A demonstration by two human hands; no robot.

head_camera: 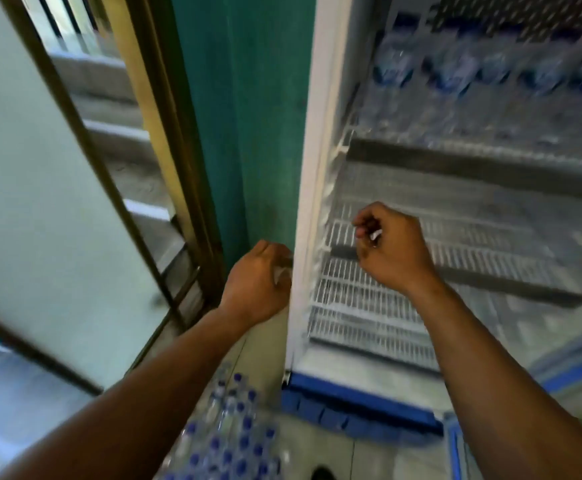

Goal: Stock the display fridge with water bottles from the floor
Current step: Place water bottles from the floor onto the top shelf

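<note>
Green wall (244, 116) — brown-framed glass panel (22, 202) beside it.

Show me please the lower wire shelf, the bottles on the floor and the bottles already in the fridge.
lower wire shelf (351, 299), head view, white wires near its front left.
bottles on the floor (244, 441), head view, blue caps mid-pack.
bottles in the fridge (452, 69), head view, one upper-row bottle.
</note>
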